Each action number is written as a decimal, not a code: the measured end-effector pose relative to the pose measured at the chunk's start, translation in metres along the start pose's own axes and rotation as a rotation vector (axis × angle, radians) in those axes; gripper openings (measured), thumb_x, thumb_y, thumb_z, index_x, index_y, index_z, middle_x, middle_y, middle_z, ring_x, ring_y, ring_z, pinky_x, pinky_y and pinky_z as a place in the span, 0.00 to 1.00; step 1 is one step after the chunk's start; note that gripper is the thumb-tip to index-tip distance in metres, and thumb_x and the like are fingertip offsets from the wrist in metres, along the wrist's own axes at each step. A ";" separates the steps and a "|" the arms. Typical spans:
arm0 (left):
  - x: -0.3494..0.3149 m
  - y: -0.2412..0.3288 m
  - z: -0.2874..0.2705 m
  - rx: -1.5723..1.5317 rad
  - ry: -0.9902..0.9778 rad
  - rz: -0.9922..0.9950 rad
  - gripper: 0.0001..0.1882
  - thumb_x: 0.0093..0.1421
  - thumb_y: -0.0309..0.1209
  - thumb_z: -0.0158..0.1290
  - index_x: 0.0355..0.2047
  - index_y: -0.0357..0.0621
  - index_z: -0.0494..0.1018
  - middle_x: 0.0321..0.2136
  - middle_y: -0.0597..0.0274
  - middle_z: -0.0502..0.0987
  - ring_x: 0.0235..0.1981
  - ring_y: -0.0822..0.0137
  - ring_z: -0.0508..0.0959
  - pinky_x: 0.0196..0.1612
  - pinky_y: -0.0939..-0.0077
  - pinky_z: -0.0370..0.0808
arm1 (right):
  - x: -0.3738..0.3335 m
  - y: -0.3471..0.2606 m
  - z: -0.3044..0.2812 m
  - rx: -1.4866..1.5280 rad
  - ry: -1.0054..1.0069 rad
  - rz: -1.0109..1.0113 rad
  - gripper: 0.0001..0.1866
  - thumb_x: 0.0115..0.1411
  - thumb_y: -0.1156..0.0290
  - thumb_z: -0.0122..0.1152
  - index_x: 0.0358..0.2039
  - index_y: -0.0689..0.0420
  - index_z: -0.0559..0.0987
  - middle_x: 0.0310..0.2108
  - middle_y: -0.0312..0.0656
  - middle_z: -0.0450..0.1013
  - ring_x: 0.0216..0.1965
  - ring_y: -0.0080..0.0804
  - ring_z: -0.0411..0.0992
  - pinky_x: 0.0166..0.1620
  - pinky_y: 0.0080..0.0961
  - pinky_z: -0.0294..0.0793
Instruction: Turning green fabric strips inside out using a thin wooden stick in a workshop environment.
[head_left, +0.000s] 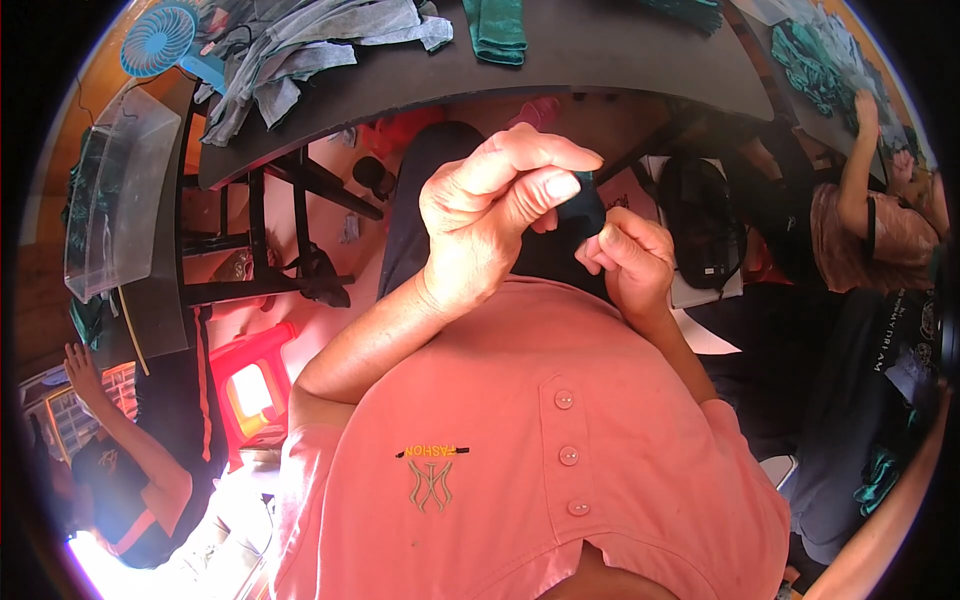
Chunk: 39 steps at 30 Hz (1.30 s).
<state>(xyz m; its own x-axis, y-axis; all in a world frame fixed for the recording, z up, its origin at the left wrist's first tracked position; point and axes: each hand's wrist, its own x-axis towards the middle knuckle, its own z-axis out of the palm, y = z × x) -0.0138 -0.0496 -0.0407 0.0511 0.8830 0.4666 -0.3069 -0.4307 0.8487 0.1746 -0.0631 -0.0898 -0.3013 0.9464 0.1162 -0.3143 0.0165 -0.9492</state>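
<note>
I hold a small dark teal piece of cloth (581, 215) in front of my chest, just short of the table edge. My left hand (490, 195) is raised, its thumb and forefinger pinched together at the cloth's upper end. Lower and to the right, my right hand (632, 258) is curled closed at the cloth's other side, fingers bent in. The cloth spans the short gap between the hands; its ends are hidden by my fingers, and its exact kind cannot be made out.
Grey cloth pieces (315, 50) and a folded green cloth (496, 30) lie on the dark table (590, 72) ahead. A blue fan (158, 42) stands far left, above a clear plastic bin (125, 195). A red stool (250, 375) is at left. Other people work on both sides.
</note>
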 end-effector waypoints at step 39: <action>0.004 0.000 0.010 0.321 0.020 0.103 0.06 0.59 0.11 0.48 0.31 0.33 0.71 0.27 0.61 0.74 0.27 0.72 0.72 0.32 0.83 0.70 | -0.002 0.003 0.008 -0.265 0.241 -0.120 0.11 0.61 0.72 0.58 0.25 0.65 0.76 0.21 0.34 0.69 0.20 0.16 0.60 0.25 0.17 0.58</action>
<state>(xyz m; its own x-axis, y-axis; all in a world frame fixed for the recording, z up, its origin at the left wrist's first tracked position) -0.0041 -0.0476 -0.0367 0.0162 0.8340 0.5515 0.0056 -0.5517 0.8340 0.1665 -0.0675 -0.0908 -0.0457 0.9809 0.1889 -0.0808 0.1849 -0.9794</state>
